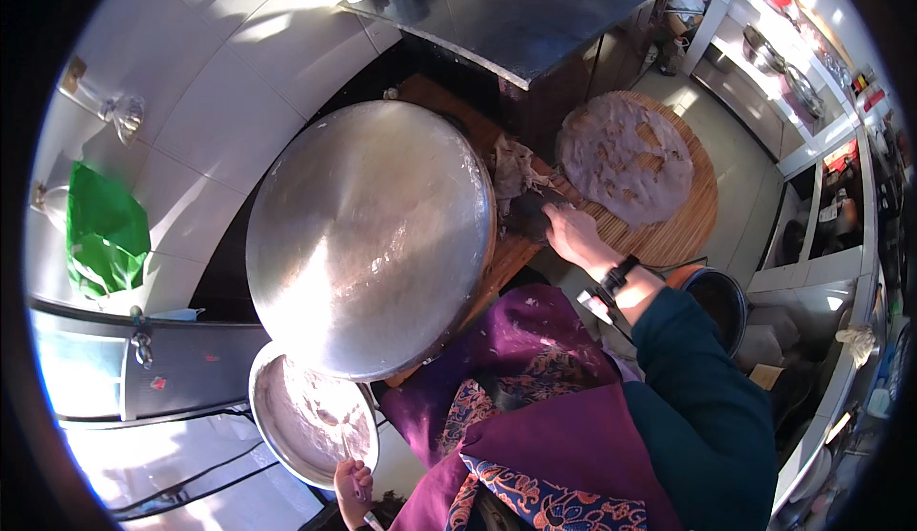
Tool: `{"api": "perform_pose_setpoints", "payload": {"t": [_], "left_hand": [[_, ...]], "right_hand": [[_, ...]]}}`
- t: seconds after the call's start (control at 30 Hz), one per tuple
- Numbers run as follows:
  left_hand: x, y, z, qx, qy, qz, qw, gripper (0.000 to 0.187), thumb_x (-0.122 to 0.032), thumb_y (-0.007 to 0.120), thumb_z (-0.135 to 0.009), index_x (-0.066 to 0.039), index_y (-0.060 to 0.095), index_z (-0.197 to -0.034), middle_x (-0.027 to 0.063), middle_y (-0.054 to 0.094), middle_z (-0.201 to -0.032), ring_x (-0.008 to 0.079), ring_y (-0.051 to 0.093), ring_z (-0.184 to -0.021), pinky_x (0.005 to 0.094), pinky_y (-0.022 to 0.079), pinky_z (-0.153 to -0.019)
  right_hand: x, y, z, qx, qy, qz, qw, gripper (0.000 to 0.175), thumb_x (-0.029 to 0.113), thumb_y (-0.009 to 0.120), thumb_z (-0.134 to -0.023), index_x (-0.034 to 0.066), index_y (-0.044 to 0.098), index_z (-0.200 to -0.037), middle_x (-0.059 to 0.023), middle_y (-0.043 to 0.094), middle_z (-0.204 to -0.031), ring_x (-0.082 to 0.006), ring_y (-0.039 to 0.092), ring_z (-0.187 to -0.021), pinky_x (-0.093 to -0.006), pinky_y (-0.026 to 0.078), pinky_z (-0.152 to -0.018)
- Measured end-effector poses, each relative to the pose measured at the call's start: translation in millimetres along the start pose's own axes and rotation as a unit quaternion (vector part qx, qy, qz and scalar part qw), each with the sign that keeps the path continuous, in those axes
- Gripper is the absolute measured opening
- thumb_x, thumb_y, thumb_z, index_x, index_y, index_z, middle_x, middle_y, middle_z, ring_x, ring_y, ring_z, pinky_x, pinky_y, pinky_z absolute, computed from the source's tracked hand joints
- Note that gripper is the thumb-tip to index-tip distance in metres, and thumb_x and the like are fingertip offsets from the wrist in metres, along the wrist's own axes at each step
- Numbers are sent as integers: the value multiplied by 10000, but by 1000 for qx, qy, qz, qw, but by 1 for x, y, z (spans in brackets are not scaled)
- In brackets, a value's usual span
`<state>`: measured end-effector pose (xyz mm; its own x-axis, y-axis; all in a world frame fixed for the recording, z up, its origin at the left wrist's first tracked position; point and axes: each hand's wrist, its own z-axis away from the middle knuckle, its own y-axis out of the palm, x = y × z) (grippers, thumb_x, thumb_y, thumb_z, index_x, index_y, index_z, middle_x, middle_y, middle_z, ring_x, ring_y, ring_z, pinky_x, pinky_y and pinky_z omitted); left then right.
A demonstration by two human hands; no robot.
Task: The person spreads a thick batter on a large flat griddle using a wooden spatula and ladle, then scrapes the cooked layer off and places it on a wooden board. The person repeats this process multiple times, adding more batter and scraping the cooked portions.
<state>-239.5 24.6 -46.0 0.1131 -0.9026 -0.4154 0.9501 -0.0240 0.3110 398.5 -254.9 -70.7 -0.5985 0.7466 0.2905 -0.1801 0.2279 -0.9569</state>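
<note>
A large round metal griddle or lid with a shiny surface lies before me. Left of my lap, my left hand grips the purple handle of a utensil whose head dips into pale batter in a metal basin. My right hand is at the griddle's right side, its fingers on a dark, flat item that I cannot name surely. A crumpled, stained cloth lies just beyond it. Farther right, a thin, greyish flatbread or pancake with holes rests on a round slatted mat.
A dark countertop with a sharp corner juts out beyond the griddle. An orange-rimmed bucket stands near my right elbow. Shelves with pots line the right side. A green plastic bag hangs on the tiled wall at left.
</note>
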Motion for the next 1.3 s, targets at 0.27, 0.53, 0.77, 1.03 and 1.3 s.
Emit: {"api": "perform_pose_setpoints", "payload": {"t": [0.27, 0.53, 0.77, 1.03, 1.3], "left_hand": [[-1, -14, 3, 32, -21, -1, 999, 100, -133, 520, -955, -53, 538, -898, 96, 561, -770, 145, 470, -536, 270, 422, -426], [3, 3, 4, 14, -16, -1, 1000, 83, -120, 510, -959, -57, 524, -907, 90, 552, -765, 140, 467, -542, 266, 409, -425], [0, -1, -2, 7, -17, -28, 999, 153, -156, 520, -957, -33, 527, -865, 73, 548, -749, 139, 466, -549, 266, 402, -425], [8, 3, -6, -22, -19, -10, 1000, 71, -119, 545, -946, -103, 478, -931, 58, 531, -752, 122, 442, -534, 238, 386, -411], [17, 5, -1, -19, 22, -37, 999, 86, -98, 553, -934, -116, 469, -931, 62, 525, -755, 124, 435, -525, 236, 374, -405]], "right_hand": [[18, 4, -118, -177, -80, -87, 977, 301, 112, 533, -864, 75, 576, -1160, -230, 650, -1000, -392, 666, -799, -494, 547, -672], [-9, 25, -67, -192, 42, -150, 969, 464, 119, 671, -809, 25, 534, -1242, -192, 613, -1141, -380, 587, -1083, -452, 509, -907], [-27, 46, -60, -55, 165, -83, 981, 448, 137, 726, -799, 75, 577, -1217, -217, 569, -1204, -428, 546, -1117, -469, 491, -948], [-21, 31, -119, -259, -3, -349, 901, 410, 98, 762, -747, 34, 592, -1115, -157, 650, -842, -326, 654, -821, -407, 509, -715], [-42, 17, -58, -325, 33, -346, 880, 211, -46, 681, -790, 19, 525, -918, 24, 431, -709, -76, 425, -669, -257, 423, -617]]}}
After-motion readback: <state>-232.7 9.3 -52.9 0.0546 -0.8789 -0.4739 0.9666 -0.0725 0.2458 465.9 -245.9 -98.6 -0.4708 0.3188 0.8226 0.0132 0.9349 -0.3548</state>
